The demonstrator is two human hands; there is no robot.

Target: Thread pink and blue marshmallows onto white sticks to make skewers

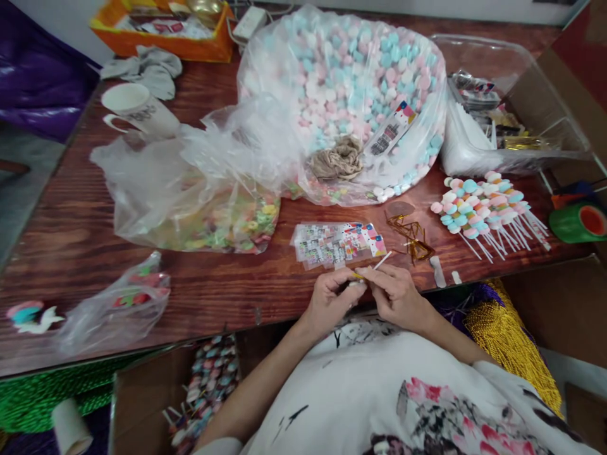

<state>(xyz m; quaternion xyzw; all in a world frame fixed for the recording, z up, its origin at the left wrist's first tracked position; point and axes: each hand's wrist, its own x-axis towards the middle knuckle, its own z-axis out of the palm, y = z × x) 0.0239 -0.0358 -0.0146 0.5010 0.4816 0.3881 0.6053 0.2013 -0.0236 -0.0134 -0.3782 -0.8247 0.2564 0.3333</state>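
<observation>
My left hand (334,297) and my right hand (396,292) meet at the table's front edge, fingers pinched together. A thin white stick (382,260) pokes up from my right fingers. A small yellow piece (358,275) shows at my left fingertips; its kind is too small to tell. Just beyond lie overlapping clear printed packets (336,243). Gold twist ties (411,237) are heaped to the right of them. Farther right, finished-looking marshmallow sticks (488,208) lie in a pile, their pink, blue and white candies pointing away from me.
A big clear bag of marshmallows (351,69) fills the back, a crumpled cloth (337,159) on it. Left are a bag of gummy candies (227,221), a small bag (128,297) and a white mug (142,110). Right are a plastic bin (516,50) and green tape (566,224).
</observation>
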